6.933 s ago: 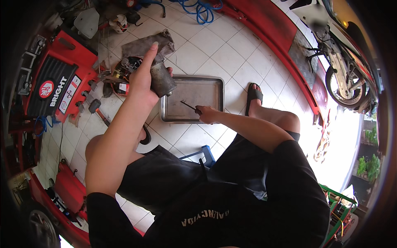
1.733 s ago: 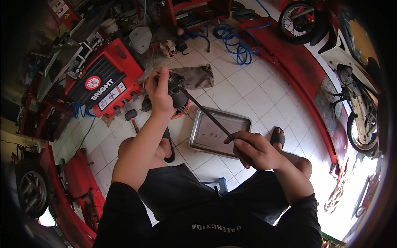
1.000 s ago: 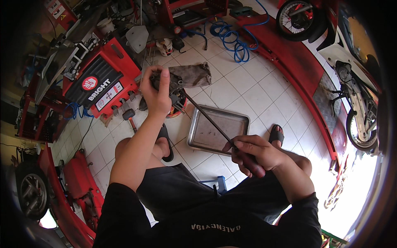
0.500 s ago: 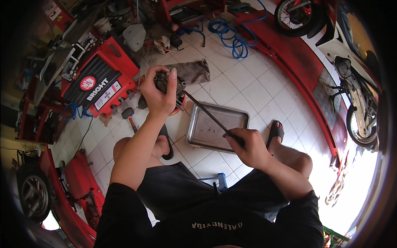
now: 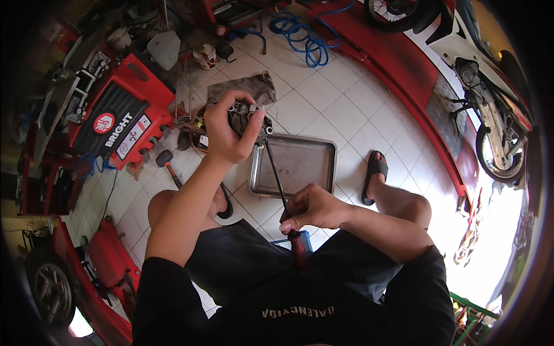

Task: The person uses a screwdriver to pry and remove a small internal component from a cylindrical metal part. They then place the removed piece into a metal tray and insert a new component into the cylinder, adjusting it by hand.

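Note:
My left hand (image 5: 236, 132) is closed around a dark metal part (image 5: 257, 129) with small holes at its edge, held up above the floor. A long screwdriver runs from that part down to my right hand (image 5: 306, 210), its black shaft (image 5: 274, 173) sloping toward me; whether its tip is inside the part I cannot tell. My right hand pinches the shaft just above the red handle (image 5: 299, 251), which hangs over my lap. Below, a metal tray (image 5: 329, 164) lies on the tiled floor. A dirty grey cloth (image 5: 225, 90) lies beyond the part.
A red machine (image 5: 150, 75) and a hammer (image 5: 169, 170) are at left. A coiled blue hose (image 5: 306, 43) lies ahead beside a red ramp (image 5: 392, 78). A motorcycle (image 5: 485, 115) stands right, a wheel (image 5: 49, 288) lower left, a blue object (image 5: 306, 239) between my legs.
The screwdriver has swung from diagonal to steeper, with my right hand moving left and gripping above the handle. My left hand and the part have shifted right and turned.

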Available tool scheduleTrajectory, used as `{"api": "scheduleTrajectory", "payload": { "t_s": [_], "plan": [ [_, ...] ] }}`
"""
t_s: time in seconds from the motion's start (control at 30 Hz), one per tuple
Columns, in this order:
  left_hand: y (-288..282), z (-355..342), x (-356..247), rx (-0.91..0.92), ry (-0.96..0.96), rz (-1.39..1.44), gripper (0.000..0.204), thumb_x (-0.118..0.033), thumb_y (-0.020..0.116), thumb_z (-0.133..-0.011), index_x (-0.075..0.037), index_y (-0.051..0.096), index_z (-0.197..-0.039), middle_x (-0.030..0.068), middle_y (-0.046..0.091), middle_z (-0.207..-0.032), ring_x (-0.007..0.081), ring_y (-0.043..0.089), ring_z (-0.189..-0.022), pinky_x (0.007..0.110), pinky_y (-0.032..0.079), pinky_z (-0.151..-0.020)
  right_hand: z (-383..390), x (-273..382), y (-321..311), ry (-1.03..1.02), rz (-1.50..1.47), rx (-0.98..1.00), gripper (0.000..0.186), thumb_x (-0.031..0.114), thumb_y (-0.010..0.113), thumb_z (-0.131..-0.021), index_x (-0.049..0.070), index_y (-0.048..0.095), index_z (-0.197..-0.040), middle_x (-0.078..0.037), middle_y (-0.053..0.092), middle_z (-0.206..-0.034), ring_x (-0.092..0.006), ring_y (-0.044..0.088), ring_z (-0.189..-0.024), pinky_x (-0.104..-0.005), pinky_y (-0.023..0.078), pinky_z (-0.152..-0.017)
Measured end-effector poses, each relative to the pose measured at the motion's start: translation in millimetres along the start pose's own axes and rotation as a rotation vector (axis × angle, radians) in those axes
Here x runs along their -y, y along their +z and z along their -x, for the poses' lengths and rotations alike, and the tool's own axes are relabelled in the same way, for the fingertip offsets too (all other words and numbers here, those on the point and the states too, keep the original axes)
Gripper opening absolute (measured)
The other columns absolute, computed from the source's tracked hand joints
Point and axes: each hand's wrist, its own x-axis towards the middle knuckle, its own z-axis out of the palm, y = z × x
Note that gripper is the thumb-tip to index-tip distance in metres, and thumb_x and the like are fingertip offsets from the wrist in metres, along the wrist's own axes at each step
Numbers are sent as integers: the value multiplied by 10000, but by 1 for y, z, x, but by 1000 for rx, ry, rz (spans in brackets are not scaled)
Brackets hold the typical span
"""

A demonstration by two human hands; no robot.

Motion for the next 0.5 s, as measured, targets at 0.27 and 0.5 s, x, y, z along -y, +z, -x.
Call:
{"api": "scheduleTrajectory", "payload": {
  "t_s": [0.27, 0.5],
  "plan": [
    [3, 5, 1, 37, -61, 92, 225, -180, 723, -885, 3, 636, -982, 71, 646, -758, 146, 604, -684, 271, 476, -665, -1, -11, 12, -167, -11, 37, 264, 167, 693, -1017, -74, 664, -1122, -93, 700, -890, -181, 713, -856, -316, 572, -799],
    [3, 5, 5, 60, -46, 73, 249, -198, 726, -876, 5, 639, -990, 75, 651, -775, 156, 613, -710, 279, 483, -696, 13, 18, 2, 24, -246, 183, 310, 92, 592, -1051, -95, 563, -1297, -193, 726, -1156, -237, 719, -1101, -353, 580, -937]
  ]
}}
